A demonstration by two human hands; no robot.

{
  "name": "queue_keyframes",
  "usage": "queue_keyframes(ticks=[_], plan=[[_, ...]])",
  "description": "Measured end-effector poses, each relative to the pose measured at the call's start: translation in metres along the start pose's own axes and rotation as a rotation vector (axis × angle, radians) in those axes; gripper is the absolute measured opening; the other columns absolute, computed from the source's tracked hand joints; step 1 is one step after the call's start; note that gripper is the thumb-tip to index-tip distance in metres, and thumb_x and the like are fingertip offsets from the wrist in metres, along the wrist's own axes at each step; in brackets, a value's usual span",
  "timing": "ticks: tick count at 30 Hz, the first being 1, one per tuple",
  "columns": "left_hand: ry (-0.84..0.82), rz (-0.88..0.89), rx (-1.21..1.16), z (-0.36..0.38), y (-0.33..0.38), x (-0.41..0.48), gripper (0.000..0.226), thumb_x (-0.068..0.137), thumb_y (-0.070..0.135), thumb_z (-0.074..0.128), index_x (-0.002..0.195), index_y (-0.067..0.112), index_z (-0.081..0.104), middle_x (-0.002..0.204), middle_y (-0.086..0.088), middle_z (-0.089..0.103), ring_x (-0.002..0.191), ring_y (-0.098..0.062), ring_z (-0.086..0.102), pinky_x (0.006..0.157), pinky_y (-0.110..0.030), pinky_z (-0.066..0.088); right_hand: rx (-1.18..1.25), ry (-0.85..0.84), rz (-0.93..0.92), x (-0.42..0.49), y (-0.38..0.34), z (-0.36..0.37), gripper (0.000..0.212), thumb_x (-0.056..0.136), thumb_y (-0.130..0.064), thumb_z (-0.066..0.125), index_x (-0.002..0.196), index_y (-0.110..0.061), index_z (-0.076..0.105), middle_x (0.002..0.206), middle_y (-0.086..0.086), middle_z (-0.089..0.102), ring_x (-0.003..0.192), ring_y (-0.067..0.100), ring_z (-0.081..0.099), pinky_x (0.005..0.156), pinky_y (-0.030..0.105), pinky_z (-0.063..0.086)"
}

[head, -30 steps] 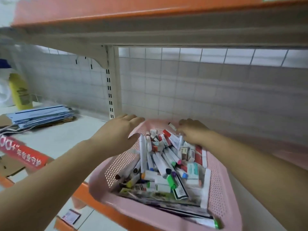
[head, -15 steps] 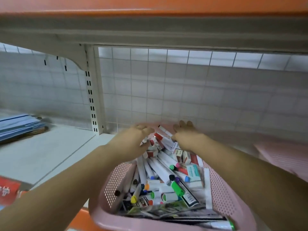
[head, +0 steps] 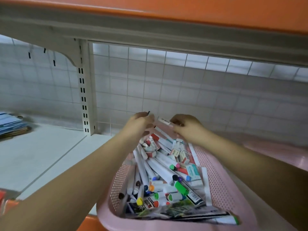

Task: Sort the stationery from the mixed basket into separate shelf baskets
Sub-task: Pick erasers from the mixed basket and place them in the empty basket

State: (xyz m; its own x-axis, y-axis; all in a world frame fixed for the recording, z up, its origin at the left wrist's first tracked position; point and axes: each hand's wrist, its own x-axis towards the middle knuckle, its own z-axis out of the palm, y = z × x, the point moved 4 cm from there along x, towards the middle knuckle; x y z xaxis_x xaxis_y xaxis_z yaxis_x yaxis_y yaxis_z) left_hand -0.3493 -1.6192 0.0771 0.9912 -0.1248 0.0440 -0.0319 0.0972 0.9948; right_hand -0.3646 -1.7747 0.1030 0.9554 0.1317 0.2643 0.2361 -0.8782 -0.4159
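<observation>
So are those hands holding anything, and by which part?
The right hand pinches a white marker by its end, over the pink basket. The left hand has curled fingers, but whether they grip anything cannot be told.

Both bare forearms reach forward and converge, hands almost meeting. The right hand [head: 186, 129] pinches a white pen [head: 164, 121] in its fingertips; the left hand [head: 141, 124] curls its fingers, its grip unclear.
</observation>
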Motion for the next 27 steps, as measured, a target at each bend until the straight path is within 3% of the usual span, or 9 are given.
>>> queue_keyframes(ticks=[3,5,7,9,11,14,19,23,27], plan=[[-0.057,0.001,-0.248,0.012,-0.004,0.004,0.029,0.096,0.011,0.048,0.122,-0.002,0.048,0.099,-0.013,0.066,0.095,-0.027,0.064,0.09,-0.039,0.05,0.406,-0.128,0.049,-0.012,-0.008,0.023,0.014,0.09,-0.02,0.059,0.097,-0.009,0.065,0.084,0.002,0.067,0.069,0.009,0.059,0.069,0.022,0.048],[0.002,0.014,-0.373,0.004,-0.007,0.004,0.022,0.097,0.007,0.043,0.117,-0.002,0.05,0.085,-0.011,0.065,0.081,-0.023,0.066,0.077,-0.034,0.055,0.436,-0.138,0.109,-0.009,0.0,0.036,0.02,0.091,-0.025,0.057,0.095,-0.009,0.068,0.089,0.009,0.069,0.073,0.012,0.057,0.071,0.026,0.047],[0.131,-0.028,-0.458,-0.01,-0.013,0.005,0.014,0.097,0.008,0.044,0.108,0.004,0.052,0.076,-0.009,0.059,0.066,-0.019,0.065,0.06,-0.03,0.057,0.303,-0.106,0.16,0.002,0.015,0.047,0.026,0.094,-0.024,0.053,0.1,-0.004,0.069,0.097,0.017,0.068,0.074,0.015,0.056,0.071,0.027,0.044],[0.209,-0.061,-0.512,-0.023,-0.021,0.006,0.009,0.096,0.014,0.048,0.102,0.009,0.054,0.069,-0.006,0.051,0.058,-0.018,0.057,0.055,-0.029,0.052,0.068,-0.101,0.18,0.013,0.027,0.055,0.023,0.094,-0.017,0.052,0.108,-0.006,0.066,0.105,0.011,0.067,0.087,0.018,0.061,0.078,0.029,0.047],[0.175,-0.051,-0.586,-0.025,-0.023,0.006,0.01,0.094,0.017,0.053,0.102,0.012,0.056,0.063,-0.005,0.044,0.049,-0.016,0.049,0.05,-0.027,0.049,-0.102,-0.133,0.175,0.023,0.037,0.064,0.024,0.093,-0.014,0.052,0.113,-0.011,0.064,0.114,0.007,0.064,0.1,0.021,0.06,0.088,0.031,0.048],[0.145,-0.056,-0.569,-0.024,-0.025,0.012,0.011,0.092,0.023,0.056,0.1,0.015,0.058,0.053,-0.002,0.04,0.037,-0.012,0.039,0.04,-0.02,0.04,-0.301,-0.186,0.139,0.034,0.042,0.077,0.019,0.09,-0.015,0.055,0.107,-0.011,0.062,0.109,0.007,0.064,0.096,0.024,0.06,0.083,0.032,0.05],[0.071,-0.094,-0.54,-0.025,-0.03,0.022,0.008,0.096,0.008,0.04,0.096,0.005,0.048,0.059,-0.001,0.036,0.041,-0.009,0.035,0.04,-0.018,0.033,-0.413,-0.228,0.112,0.041,0.046,0.085,0.019,0.091,-0.027,0.056,0.097,-0.009,0.057,0.095,0.007,0.057,0.087,0.024,0.056,0.073,0.031,0.044],[-0.003,-0.061,-0.501,-0.024,-0.028,0.017,0.021,0.094,-0.003,0.033,0.102,0.003,0.051,0.065,-0.002,0.039,0.051,-0.01,0.04,0.048,-0.02,0.04,-0.519,-0.282,0.064,0.038,0.045,0.09,0.031,0.096,-0.034,0.046,0.118,-0.014,0.054,0.117,0.01,0.056,0.106,0.027,0.053,0.081,0.033,0.042],[-0.012,-0.044,-0.466,-0.022,-0.026,0.012,0.02,0.098,0.005,0.036,0.104,0.014,0.053,0.066,-0.004,0.045,0.054,-0.014,0.046,0.047,-0.023,0.046,-0.387,-0.132,0.039,0.033,0.039,0.084,0.028,0.098,-0.032,0.042,0.117,-0.014,0.053,0.111,0.011,0.059,0.101,0.029,0.055,0.08,0.035,0.043]])
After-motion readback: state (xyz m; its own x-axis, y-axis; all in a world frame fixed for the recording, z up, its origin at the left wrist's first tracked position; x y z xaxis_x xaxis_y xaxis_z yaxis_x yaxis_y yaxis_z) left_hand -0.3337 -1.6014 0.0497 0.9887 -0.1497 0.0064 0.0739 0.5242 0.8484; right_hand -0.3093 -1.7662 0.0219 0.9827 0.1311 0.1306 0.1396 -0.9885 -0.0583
